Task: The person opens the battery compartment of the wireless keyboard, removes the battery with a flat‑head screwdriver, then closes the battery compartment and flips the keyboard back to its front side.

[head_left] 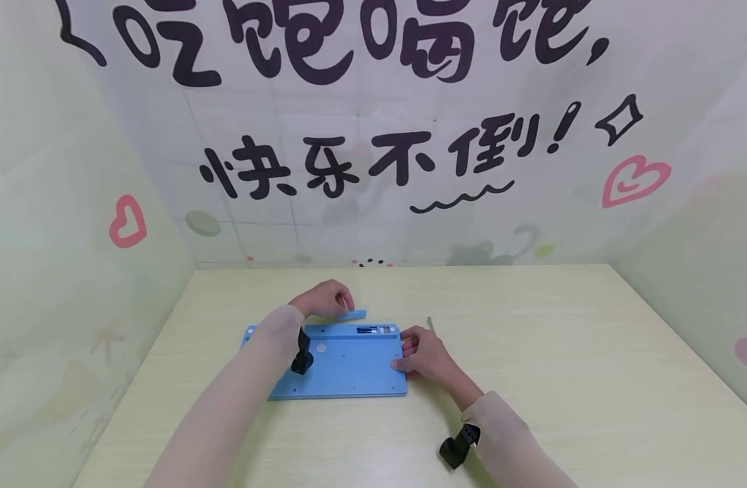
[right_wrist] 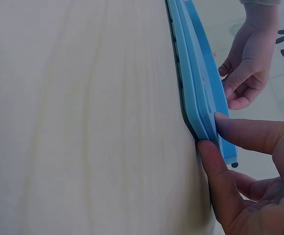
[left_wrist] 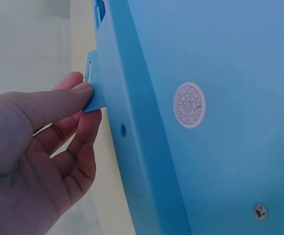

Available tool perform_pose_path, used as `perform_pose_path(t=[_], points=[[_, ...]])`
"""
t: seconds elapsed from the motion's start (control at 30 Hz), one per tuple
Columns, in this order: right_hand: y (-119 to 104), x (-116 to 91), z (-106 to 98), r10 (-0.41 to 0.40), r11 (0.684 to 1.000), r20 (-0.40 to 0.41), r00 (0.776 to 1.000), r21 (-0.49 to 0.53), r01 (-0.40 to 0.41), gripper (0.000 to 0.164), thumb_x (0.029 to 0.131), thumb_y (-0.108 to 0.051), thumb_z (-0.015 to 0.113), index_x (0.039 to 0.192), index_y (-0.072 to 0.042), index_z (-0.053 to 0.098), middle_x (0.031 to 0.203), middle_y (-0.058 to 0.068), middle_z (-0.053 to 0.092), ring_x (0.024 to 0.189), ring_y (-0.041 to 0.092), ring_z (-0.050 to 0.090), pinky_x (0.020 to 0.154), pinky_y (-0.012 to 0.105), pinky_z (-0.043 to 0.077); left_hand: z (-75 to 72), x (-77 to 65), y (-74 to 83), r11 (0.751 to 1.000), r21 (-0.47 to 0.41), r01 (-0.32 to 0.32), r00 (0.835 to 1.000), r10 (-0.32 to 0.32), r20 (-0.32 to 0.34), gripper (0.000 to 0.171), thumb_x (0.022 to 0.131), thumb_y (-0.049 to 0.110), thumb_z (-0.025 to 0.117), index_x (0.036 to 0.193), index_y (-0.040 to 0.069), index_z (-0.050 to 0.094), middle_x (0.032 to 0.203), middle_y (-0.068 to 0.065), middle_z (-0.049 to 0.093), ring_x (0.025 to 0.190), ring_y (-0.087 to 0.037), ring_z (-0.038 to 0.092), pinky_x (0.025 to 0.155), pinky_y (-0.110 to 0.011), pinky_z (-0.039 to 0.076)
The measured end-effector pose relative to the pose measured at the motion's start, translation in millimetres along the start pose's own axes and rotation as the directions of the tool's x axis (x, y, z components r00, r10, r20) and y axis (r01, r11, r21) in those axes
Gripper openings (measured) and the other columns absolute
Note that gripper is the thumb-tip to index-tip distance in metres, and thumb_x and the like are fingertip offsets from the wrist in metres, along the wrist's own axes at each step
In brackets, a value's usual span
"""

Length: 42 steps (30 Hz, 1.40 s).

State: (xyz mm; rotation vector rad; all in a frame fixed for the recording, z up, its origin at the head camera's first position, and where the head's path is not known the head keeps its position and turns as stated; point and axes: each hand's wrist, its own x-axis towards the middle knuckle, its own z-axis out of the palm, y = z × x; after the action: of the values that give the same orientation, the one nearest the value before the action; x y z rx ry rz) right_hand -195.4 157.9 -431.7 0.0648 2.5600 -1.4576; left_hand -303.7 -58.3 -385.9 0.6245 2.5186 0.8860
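A light blue keyboard (head_left: 349, 369) lies face down on the table, its underside up. Near its far right corner the battery compartment (head_left: 376, 330) is uncovered and shows dark batteries inside. Just beyond the far edge, my left hand (head_left: 325, 298) pinches a small blue battery cover (left_wrist: 97, 73) between thumb and fingers; in the left wrist view the cover overlaps the keyboard's raised edge. My right hand (head_left: 427, 352) grips the keyboard's right end, thumb on top and a finger at the lower edge, as the right wrist view shows.
A thin grey stick-like thing (head_left: 431, 324) lies on the table behind the right hand. The pale wooden table (head_left: 562, 352) reaches to a printed cloth wall (head_left: 349, 230) at the back. A round white sticker (left_wrist: 189, 105) and a screw (left_wrist: 260, 211) mark the keyboard's underside.
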Motion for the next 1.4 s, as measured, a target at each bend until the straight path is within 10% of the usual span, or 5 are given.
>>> perform_pose_path(t=[1.4], points=[[1, 0, 0, 0.009, 1.000, -0.006, 1.000, 0.009, -0.009, 0.053, 0.072, -0.006, 0.077, 0.118, 0.002, 0.051, 0.087, 0.009, 0.053, 0.075, 0.020, 0.051, 0.055, 0.028, 0.051, 12.1, 10.5, -10.7, 0.991, -0.067, 0.115, 0.992, -0.119, -0.052, 0.014, 0.086, -0.001, 0.058, 0.091, 0.007, 0.068, 0.094, -0.004, 0.059, 0.085, -0.022, 0.051, 0.080, -0.035, 0.043]])
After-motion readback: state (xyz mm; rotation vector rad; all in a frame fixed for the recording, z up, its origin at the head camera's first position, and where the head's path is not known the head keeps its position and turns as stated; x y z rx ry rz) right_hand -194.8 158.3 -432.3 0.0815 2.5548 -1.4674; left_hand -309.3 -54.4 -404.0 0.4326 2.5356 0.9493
